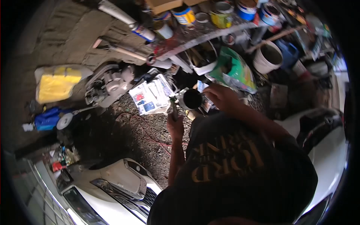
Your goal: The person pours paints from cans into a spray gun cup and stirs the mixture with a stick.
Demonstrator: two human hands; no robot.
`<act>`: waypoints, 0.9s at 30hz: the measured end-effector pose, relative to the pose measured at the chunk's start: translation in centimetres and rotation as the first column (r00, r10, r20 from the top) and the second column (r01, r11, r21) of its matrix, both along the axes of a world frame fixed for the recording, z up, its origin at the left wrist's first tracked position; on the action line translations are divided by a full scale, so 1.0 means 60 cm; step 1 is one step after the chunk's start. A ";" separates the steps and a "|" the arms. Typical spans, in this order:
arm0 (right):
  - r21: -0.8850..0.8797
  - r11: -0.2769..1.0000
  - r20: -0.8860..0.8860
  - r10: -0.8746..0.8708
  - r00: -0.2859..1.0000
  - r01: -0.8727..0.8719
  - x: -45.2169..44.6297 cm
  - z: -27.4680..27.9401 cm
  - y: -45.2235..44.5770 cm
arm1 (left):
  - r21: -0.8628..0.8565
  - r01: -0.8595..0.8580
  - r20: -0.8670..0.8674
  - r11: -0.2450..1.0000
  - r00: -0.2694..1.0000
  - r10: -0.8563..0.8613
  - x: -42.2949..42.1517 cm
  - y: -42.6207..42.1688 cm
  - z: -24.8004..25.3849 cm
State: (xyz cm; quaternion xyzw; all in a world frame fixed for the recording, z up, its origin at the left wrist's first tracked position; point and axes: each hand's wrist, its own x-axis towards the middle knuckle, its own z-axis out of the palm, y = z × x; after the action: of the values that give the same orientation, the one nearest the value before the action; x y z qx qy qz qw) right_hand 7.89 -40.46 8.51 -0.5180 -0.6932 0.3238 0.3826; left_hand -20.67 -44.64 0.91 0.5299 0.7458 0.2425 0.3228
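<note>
My left hand (175, 126) wraps a slim tool (174, 107) — lengthwise away from me, left of the can (191, 99) — right hand (221, 97) at can's rim, grip unclear.

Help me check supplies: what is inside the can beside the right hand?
Inside the can, only darkness shows; liquid or shadow cannot be told apart, and the bottom is hidden.

Item count
Hands (175, 126): two; held cup (182, 100): one; shelf cans (221, 20): at least five; green bag (237, 69): one; yellow package (57, 85): one.
</note>
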 end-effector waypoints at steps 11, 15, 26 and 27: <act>-0.049 0.999 -0.117 -0.008 0.993 0.002 0.007 0.020 -0.017 | 0.005 -0.029 0.026 1.000 0.999 0.029 0.009 0.004 0.001; -0.039 0.997 -0.089 0.056 0.994 -0.059 0.008 0.002 -0.019 | 0.015 -0.011 0.010 1.000 1.000 0.011 0.015 0.008 0.006; -0.069 0.991 -0.111 0.105 0.988 -0.113 0.012 0.011 -0.013 | 0.032 0.002 0.093 1.000 0.996 -0.005 0.031 0.018 0.038; -0.057 0.992 -0.149 0.106 0.983 -0.115 0.011 0.010 -0.013 | 0.040 0.010 0.072 0.999 0.997 -0.013 0.031 0.020 0.038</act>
State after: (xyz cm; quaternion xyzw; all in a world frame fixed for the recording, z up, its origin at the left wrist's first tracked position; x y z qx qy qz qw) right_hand 8.54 -41.23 9.11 -0.4660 -0.6802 0.4040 0.3962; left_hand -18.80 -43.42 3.17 0.5311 0.7257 0.2745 0.3405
